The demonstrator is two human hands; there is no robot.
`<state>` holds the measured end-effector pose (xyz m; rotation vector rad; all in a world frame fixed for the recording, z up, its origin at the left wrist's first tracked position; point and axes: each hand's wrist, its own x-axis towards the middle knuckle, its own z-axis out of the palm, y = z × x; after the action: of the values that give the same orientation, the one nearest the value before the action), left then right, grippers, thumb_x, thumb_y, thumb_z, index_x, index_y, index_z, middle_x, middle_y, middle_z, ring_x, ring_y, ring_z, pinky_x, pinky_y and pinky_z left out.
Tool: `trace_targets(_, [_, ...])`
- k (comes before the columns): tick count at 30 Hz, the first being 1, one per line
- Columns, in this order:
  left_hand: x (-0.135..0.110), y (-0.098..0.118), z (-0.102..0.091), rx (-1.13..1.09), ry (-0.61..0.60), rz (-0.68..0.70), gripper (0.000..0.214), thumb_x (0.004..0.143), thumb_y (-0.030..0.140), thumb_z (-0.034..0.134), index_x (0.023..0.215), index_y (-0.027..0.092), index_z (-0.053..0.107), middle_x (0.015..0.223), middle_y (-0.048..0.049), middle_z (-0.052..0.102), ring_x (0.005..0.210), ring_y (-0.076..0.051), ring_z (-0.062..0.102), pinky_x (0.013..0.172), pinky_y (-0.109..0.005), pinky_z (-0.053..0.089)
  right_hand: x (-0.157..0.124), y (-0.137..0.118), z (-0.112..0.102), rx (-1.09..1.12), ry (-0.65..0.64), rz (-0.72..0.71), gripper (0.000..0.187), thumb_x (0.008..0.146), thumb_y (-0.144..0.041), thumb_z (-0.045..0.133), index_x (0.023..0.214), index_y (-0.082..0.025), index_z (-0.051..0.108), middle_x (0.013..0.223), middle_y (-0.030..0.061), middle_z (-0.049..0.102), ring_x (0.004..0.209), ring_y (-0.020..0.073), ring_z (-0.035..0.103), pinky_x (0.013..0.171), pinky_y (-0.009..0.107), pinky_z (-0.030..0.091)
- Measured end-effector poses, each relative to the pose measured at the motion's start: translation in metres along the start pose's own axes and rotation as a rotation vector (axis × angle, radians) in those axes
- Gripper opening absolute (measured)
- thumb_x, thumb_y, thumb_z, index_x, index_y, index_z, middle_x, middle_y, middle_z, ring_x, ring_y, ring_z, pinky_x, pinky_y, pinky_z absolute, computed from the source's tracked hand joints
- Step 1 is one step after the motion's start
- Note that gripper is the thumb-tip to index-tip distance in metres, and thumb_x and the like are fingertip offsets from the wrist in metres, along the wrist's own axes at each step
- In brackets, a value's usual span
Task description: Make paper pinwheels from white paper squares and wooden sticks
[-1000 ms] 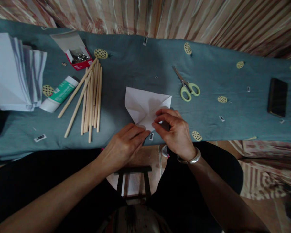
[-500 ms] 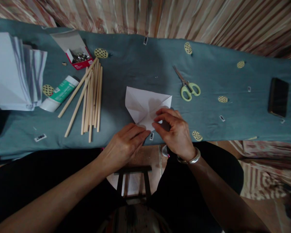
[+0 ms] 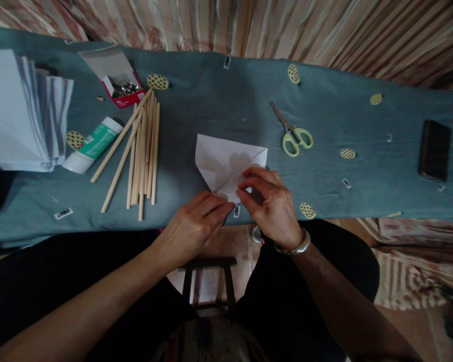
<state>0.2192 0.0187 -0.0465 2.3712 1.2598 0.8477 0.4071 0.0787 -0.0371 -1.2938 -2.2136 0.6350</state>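
Note:
A folded sheet of white paper (image 3: 221, 158) with diagonal creases lies near the front edge of the table. My left hand (image 3: 198, 218) is closed on its near corner, thumb and fingers pressed together there. At the paper's right side, my right hand (image 3: 272, 201) pinches it with thumb and forefinger, the other fingers curled; a silver bangle is on that wrist. Green-handled scissors (image 3: 291, 133) lie partly spread just beyond my right hand. To the left of the paper is a loose bundle of wooden sticks (image 3: 143, 156).
A stack of white paper (image 3: 7, 115) sits far left, near a green and white glue tube (image 3: 98, 143). Behind the sticks stands an opened red box (image 3: 126, 95) of small metal pieces. A dark phone (image 3: 434, 151) lies at the right on the blue-green cloth (image 3: 211, 90).
Both hands keep nearly the same place on the paper. The crease lines and shading on the paper look slightly different; the other things have stayed where they were.

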Motion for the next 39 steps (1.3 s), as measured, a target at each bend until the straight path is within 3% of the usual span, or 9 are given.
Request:
trace_targets(8, [-0.0004,-0.0002,-0.0004,0.009,-0.005,0.001,0.024,0.092,0.009,0.054,0.115,0.011,0.062,0.101,-0.0103,0.069,0.091,-0.020,0.064,0.080,-0.036,0.060,-0.0018,0.0014,0.0022,-0.016,0.017,-0.053,0.015,0.091,-0.020,0.056,0.099,-0.023,0.069,0.125,0.0090,0.064,0.115,0.0270,0.059,0.101,0.048,0.047])
trace_targets(15, [-0.0005,0.0005,0.0010,0.026,-0.009,0.010,0.023,0.091,0.008,0.056,0.114,0.008,0.062,0.099,-0.0108,0.069,0.091,-0.020,0.064,0.080,-0.035,0.060,-0.0033,0.0039,0.0042,-0.040,0.021,-0.101,0.019,0.093,-0.022,0.055,0.105,-0.023,0.070,0.130,0.0091,0.061,0.108,0.0251,0.059,0.096,0.045,0.051])
trace_targets(28, [0.0007,0.0009,0.0005,0.031,0.006,0.030,0.021,0.091,0.009,0.057,0.111,0.006,0.062,0.097,-0.0112,0.069,0.088,-0.020,0.064,0.078,-0.034,0.061,-0.0035,0.0037,0.0039,-0.043,-0.023,-0.104,0.026,0.095,-0.021,0.052,0.112,-0.021,0.071,0.136,0.0110,0.057,0.115,0.0275,0.056,0.099,0.048,0.050])
trace_targets(39, [0.0001,0.0006,0.0006,0.042,0.000,0.028,0.021,0.093,0.011,0.055,0.112,0.006,0.063,0.096,-0.0108,0.069,0.088,-0.020,0.063,0.078,-0.034,0.061,-0.0006,0.0033,0.0061,-0.101,-0.050,-0.151,0.030,0.096,-0.020,0.047,0.118,-0.028,0.067,0.144,0.0058,0.049,0.125,0.0299,0.051,0.103,0.051,0.048])
